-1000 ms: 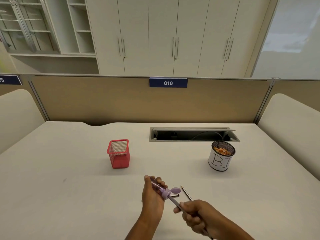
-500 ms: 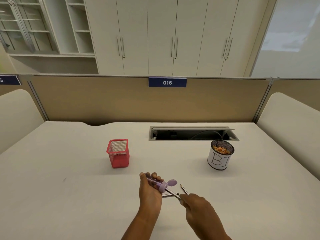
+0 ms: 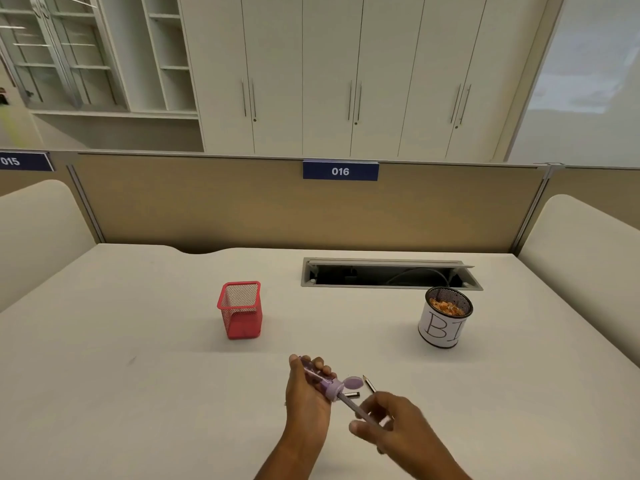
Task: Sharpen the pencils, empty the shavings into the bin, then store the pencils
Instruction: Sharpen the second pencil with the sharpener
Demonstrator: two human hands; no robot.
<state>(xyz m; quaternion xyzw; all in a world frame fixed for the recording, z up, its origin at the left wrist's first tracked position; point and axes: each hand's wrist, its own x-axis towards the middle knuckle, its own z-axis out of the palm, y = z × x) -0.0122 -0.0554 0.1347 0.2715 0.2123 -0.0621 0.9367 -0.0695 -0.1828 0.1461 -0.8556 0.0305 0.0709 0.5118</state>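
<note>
— Where is the pencil [image 3: 351,407]?
— At 6 o'clock over the table [image 3: 138,393], inside the purple sharpener [image 3: 325,384]. My left hand [image 3: 306,407] is clamped on the sharpener, and my right hand [image 3: 391,424] pinches the pencil.
— And around?
— Red cup [image 3: 240,311] at 11, bin [image 3: 445,318] at 2.

Big white desk [image 3: 104,393] here, tan partition [image 3: 207,209] along the back at 12 with a blue 016 tag [image 3: 340,171], and a 015 tag [image 3: 20,161] off at 10. Cable hatch [image 3: 388,274] sunk in the desktop around 1, flap up. Behind it all, cream cupboard doors [image 3: 329,64] with slim handles, open shelves [image 3: 169,64] and a glass-door cabinet [image 3: 52,53] at 11. Soft, even light
</note>
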